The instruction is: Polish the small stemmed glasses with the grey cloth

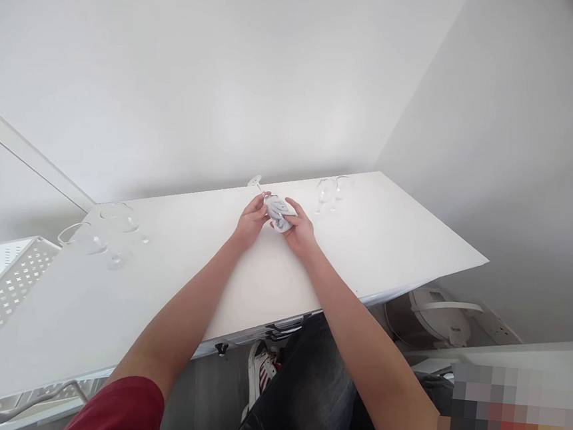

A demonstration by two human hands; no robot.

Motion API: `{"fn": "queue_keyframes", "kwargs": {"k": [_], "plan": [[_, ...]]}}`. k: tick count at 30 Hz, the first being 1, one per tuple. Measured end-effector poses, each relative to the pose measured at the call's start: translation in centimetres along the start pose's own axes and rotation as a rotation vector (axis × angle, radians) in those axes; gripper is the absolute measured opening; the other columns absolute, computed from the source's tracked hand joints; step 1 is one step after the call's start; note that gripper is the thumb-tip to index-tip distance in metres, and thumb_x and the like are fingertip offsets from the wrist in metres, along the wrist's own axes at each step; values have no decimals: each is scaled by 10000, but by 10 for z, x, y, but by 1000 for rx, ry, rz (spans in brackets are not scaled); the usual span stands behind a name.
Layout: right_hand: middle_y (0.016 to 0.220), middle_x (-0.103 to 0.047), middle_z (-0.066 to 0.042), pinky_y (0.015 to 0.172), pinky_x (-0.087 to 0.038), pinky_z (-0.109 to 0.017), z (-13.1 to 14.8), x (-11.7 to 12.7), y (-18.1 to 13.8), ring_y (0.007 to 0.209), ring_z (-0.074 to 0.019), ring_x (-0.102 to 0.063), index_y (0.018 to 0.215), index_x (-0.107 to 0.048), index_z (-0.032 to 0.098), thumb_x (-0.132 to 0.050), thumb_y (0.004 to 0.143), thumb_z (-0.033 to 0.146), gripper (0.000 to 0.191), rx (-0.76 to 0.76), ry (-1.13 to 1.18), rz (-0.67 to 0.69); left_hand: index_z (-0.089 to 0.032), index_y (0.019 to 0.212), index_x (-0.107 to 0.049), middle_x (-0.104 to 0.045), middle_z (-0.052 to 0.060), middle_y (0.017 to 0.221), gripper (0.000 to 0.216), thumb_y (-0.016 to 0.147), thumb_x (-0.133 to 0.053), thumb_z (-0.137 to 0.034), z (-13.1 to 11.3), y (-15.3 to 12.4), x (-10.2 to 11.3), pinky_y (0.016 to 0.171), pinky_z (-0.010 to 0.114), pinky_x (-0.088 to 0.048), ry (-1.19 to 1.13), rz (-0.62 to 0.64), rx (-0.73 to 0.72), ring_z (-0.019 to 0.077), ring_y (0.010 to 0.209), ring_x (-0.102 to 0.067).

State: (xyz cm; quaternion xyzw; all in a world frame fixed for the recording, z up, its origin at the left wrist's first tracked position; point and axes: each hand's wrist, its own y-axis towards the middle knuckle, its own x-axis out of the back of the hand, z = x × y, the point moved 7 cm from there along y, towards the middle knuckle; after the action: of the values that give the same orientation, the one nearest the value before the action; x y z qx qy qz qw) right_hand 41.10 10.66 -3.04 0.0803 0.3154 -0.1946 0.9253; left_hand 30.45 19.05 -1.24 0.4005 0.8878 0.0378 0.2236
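A stemmed wine glass (pixel 254 181) is tilted above the white table (pixel 280 281), its foot pointing up and to the left. A pale grey-white cloth (pixel 279 209) is bunched over its bowl, which is mostly hidden. My left hand (pixel 250 221) is closed around the glass near where stem and bowl meet, and touches the cloth's edge. From the other side, my right hand (pixel 301 232) grips the cloth against the bowl.
Clear glasses (pixel 325 191) stand at the table's back right. More glasses (pixel 118 217) are at its left end. A white perforated rack (pixel 14 285) adjoins the left edge. Below the right edge sits a lidded appliance (pixel 440 319). A wall rises behind.
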Motion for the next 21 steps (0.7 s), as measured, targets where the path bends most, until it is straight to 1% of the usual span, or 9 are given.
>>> {"fn": "queue_keyframes", "kwargs": {"k": [2,4,7,9,12,14,17,19,21], "plan": [[1105,-739,-55,739,-597,-376,-2,2,1,868,-212,-683,1203,-643,255,-698,705,154,511,-41,68,-24,-270,1298,-672,-612,94,1446,442,907,-723,-471,1,-1,-1,1010,429,-516,26,-17,18,295,1316,-579],[1038,-738,-27,690,-576,-312,0,1,0,824,-182,-663,1167,-669,262,-698,701,148,480,-5,-15,-18,-263,1261,-680,-637,96,1381,433,926,-680,-537,0,-2,1,954,406,-533,79,-64,-2,281,1252,-610],[957,-734,10,680,-563,-265,0,-8,-3,796,-156,-653,1238,-653,309,-715,722,152,543,58,-154,48,-252,1225,-683,-687,87,1191,442,903,-708,-554,-3,-3,9,913,378,-536,170,-148,-69,242,1089,-662],[998,-743,6,720,-597,-313,-4,-8,-4,826,-173,-680,1320,-595,335,-727,733,160,627,13,-89,70,-243,1239,-682,-701,75,1088,471,871,-759,-526,-4,-2,14,949,385,-521,171,-177,-87,230,1039,-672],[1109,-742,-31,772,-635,-401,-8,1,-1,902,-209,-711,1307,-582,310,-725,726,156,618,-100,83,30,-235,1306,-652,-719,99,1146,563,828,-815,-486,-4,0,13,1042,429,-480,102,-133,-100,260,1136,-665],[1152,-736,-41,802,-639,-417,-6,3,0,933,-215,-712,1251,-614,288,-718,714,148,564,-102,88,17,-238,1320,-633,-702,127,1260,590,817,-828,-476,-5,1,8,1059,451,-472,58,-83,-96,284,1213,-643],[1102,-747,-19,833,-623,-386,1,-4,-3,883,-190,-696,1255,-640,299,-715,722,163,556,22,-124,45,-260,1322,-632,-662,128,1337,546,866,-764,-530,-1,0,7,1008,441,-510,51,-93,-49,283,1210,-642],[1073,-755,-7,843,-604,-352,4,-14,-7,867,-173,-685,1280,-642,313,-711,752,188,547,125,-304,93,-272,1329,-642,-673,109,1282,531,882,-741,-541,0,0,12,988,420,-524,110,-148,-44,263,1157,-659],[1083,-759,-5,847,-597,-345,4,-20,-11,863,-165,-683,1292,-637,320,-711,773,207,536,171,-389,137,-260,1323,-659,-690,94,1186,538,862,-772,-514,0,-1,18,996,408,-518,166,-193,-59,247,1106,-669]]}}
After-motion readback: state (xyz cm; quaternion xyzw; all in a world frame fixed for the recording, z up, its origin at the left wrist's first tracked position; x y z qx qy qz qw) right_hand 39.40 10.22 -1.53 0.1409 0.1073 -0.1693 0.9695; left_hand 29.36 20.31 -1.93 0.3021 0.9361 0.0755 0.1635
